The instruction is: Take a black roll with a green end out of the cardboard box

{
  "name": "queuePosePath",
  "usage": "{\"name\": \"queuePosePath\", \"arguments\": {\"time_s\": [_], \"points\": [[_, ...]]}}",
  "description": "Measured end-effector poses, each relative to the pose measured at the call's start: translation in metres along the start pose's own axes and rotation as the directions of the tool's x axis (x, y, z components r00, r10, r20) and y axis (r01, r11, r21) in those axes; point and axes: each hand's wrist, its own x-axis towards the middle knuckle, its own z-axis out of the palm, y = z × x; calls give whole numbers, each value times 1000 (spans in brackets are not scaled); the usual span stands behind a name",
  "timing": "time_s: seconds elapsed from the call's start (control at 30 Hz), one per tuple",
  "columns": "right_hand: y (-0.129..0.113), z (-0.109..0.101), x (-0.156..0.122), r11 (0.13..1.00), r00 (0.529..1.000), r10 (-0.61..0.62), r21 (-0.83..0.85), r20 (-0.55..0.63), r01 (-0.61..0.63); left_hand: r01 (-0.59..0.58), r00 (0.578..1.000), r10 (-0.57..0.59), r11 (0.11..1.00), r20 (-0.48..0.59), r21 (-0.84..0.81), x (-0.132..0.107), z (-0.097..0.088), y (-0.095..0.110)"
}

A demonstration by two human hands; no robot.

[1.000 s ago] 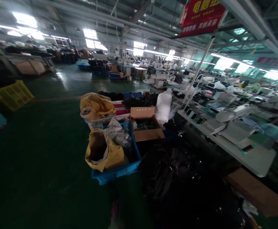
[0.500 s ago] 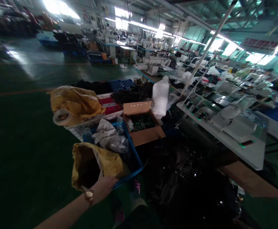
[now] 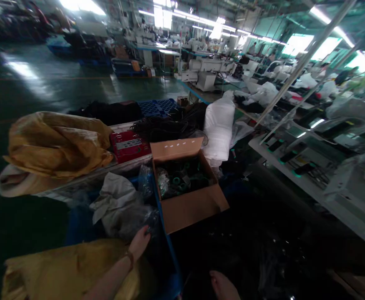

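Observation:
My left hand (image 3: 140, 243) reaches forward into a blue plastic bin (image 3: 170, 259), its fingertips at a crumpled clear plastic bag (image 3: 138, 216) beside a grey-white cloth bag (image 3: 115, 199). A yellow sack (image 3: 60, 268) lies under my forearm at the bin's near end. Only a blurred part of my right hand (image 3: 223, 286) shows at the bottom edge, above a dark pile; what it holds is hidden. An open cardboard box (image 3: 191, 206) with dark and green parts stands just right of the bin.
Another yellow sack (image 3: 57, 141), a red box (image 3: 129, 145), black cords (image 3: 166, 125) and a white wrapped roll (image 3: 219, 130) lie behind. Black material (image 3: 263, 250) is heaped at right below white worktables (image 3: 326, 191). Green floor (image 3: 19, 216) lies at left.
The view has dropped and closed in on the bin. My left hand moved from the yellow sack's edge forward into the bin. My right hand has come into view at the bottom.

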Motion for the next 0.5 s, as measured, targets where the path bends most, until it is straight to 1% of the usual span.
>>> {"name": "queuePosePath", "arguments": {"time_s": [0.07,0.1,0.17,0.23,0.3,0.37,0.43,0.5], "points": [[1,-11,83,998,999,-52,-41,-10,52,70,995,-74,996,-64,-58,73,26,8],[-1,-18,122,995,997,-78,-58,-17,77,105,989,-113,991,-95,-86,105,38,11],[-9,-33,195,985,990,-138,-107,-25,135,171,969,-191,976,-155,-136,163,59,13],[-21,-44,260,965,980,-198,-184,-38,188,228,941,-263,958,-214,-175,211,75,12],[-32,-50,318,939,970,-231,-277,-76,202,264,913,-313,942,-263,-206,251,88,9],[-41,-48,364,910,957,-261,-362,-126,201,280,893,-340,933,-296,-227,284,100,4],[-45,-42,398,885,941,-305,-410,-148,222,283,879,-349,930,-324,-234,310,112,-2],[-46,-35,420,866,925,-352,-425,-143,264,274,861,-343,935,-376,-227,326,126,-6]]}}
